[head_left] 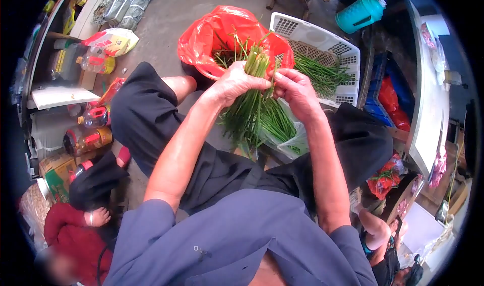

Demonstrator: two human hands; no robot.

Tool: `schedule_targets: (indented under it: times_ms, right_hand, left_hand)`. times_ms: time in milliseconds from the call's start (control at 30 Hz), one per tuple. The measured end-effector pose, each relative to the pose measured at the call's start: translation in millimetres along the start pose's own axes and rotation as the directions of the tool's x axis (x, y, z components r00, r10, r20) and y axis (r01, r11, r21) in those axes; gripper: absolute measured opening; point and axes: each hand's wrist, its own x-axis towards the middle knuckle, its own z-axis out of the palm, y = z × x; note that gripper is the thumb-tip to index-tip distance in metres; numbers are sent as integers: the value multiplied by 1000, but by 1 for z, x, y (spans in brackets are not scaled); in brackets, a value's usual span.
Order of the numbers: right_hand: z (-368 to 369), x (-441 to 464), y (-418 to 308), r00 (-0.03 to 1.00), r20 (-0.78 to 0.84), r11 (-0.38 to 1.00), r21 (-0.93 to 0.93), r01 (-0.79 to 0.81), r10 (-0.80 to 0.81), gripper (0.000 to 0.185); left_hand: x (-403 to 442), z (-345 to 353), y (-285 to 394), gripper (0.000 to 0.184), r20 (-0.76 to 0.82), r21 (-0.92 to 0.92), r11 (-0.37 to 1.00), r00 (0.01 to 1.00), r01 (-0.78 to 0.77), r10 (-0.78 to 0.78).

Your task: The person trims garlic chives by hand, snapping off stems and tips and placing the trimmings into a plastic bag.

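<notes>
My left hand (235,86) is closed round a thick bunch of chives (258,64), pale cut ends up and long green leaves hanging down over my lap. Beside it my right hand (298,90) is closed, thumb and forefinger pinched on a chive stalk at the bunch's right edge. Just beyond the hands stands a bucket lined with a red plastic bag (222,26), with loose green bits inside. More chives (280,122) lie in a clear plastic bag (298,141) between my knees, partly hidden by the bunch and my right arm.
A white plastic crate (348,51) with chives stands front right, near a teal jug (360,14). Bottles (89,137) and shelves line the left side. A person in a red sleeve (63,220) sits lower left; another person's leg (375,230) shows lower right.
</notes>
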Motion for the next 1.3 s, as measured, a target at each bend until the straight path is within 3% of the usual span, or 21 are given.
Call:
schedule_targets:
  times_ms: [100,267,500,600,767,833,900,967,1167,1300]
  right_hand:
    - [6,2,1,1000,-26,1000,-26,16,-17,22]
    - [8,3,10,984,-70,927,-352,128,-163,21]
    - [8,7,8,985,-61,905,-407,125,-163,20]
    - [3,13,3,966,-108,857,-492,152,-234,19]
    - [0,39,2,952,-119,845,-502,187,-282,18]
    - [8,53,2,923,-202,902,-358,243,-329,19]
    - [12,68,-2,906,-252,898,-372,234,-340,18]
    - [14,83,-7,880,-345,941,-212,265,-326,18]
    - [31,97,-9,915,-254,939,-226,260,-315,25]
    - [22,78,-2,958,-209,973,-165,163,-196,30]
  left_hand:
    - [0,1,2,29,-47,-37,999,999,-3,1]
    - [-1,-1,5,28,-131,-23,1000,991,-2,-1]
    - [-2,-4,5,26,-135,26,1000,991,-16,19]
    - [-9,-1,13,26,-145,33,999,989,3,2]
    - [-10,-10,9,28,-157,13,1000,987,23,-20]
    - [-9,-16,5,28,-152,40,999,988,5,1]
    - [-12,-19,4,29,-150,50,999,989,-3,11]
    - [-14,-20,6,29,-144,58,998,989,-13,22]
    - [-17,-19,13,25,-157,-42,997,986,-58,51]
    - [-13,-21,11,24,-229,-108,990,971,-95,68]
